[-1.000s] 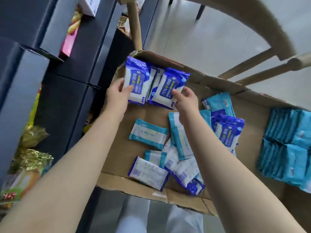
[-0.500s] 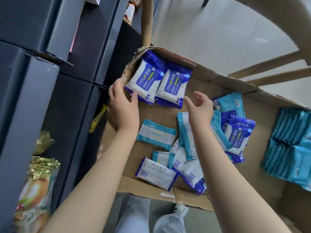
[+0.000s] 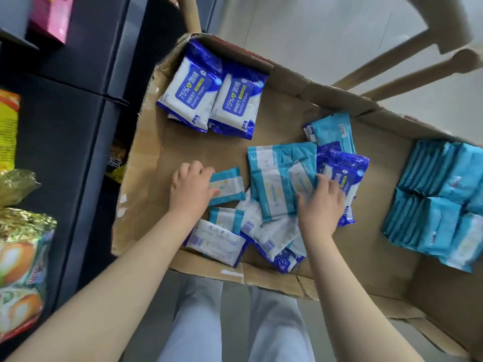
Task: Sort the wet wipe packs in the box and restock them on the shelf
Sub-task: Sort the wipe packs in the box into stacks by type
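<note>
Container: shallow brown cardboard box (image 3: 146,163), flaps open, standing beside a dark shelf unit (image 3: 65,126).
Far-left corner of box: two dark-blue-and-white alcohol wipe packs (image 3: 188,95) side by side, labels up, leaning on the far wall, well apart from both hands.
Left hand (image 3: 190,192): inside the box, left of centre; fingers and thumb curled on the left edge of a small teal-and-white wipe pack (image 3: 230,184), gripping it.
Right hand (image 3: 322,207): at the middle of the box; fingers curled on a small teal wipe pack (image 3: 302,176), holding it by its near edge, though the grip is slightly blurred.
Under the right hand: long teal-and-white wipe pack (image 3: 271,184), lying flat between the two hands; the small teal wipe pack rests on top of it.
Just right of the right hand: crinkled dark-blue wipe pack (image 3: 345,173), partly beneath the fingers; a teal flat pack (image 3: 332,131) lies beyond it.
Near wall, between the forearms: loose pile of white-and-blue packs (image 3: 266,231), overlapping at mixed angles.
Right end of box: rows of teal packs (image 3: 439,205) stood on edge, tightly packed, well apart from the hands.
Shelf contents: foil snack bags (image 3: 21,244) and a pink carton (image 3: 52,14).
Beyond the box: pale wooden chair legs (image 3: 407,71).
</note>
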Motion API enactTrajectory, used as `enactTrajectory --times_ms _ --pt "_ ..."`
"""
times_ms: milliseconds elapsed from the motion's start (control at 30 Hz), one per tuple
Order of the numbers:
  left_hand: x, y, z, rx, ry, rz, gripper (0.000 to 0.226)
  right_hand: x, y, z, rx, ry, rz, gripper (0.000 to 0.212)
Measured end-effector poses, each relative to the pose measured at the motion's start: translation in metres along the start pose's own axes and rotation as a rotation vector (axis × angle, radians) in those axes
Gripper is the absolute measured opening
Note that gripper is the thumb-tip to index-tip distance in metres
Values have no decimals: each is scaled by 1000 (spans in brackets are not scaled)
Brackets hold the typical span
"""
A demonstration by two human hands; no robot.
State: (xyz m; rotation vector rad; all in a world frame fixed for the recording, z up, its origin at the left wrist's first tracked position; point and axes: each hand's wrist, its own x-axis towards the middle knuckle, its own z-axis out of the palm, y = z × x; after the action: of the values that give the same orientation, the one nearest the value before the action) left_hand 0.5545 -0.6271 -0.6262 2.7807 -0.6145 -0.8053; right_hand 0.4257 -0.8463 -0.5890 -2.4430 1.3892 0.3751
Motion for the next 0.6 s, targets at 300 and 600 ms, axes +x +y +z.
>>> enactTrajectory --times_ms 300,600 --pt "-59 51 -14 -751 137 -417 21 1 64 -41 675 -156 164 19" --pt "-80 217 2 -1169 -225 -385 12 -25 188 -109 1146 25 379 15"
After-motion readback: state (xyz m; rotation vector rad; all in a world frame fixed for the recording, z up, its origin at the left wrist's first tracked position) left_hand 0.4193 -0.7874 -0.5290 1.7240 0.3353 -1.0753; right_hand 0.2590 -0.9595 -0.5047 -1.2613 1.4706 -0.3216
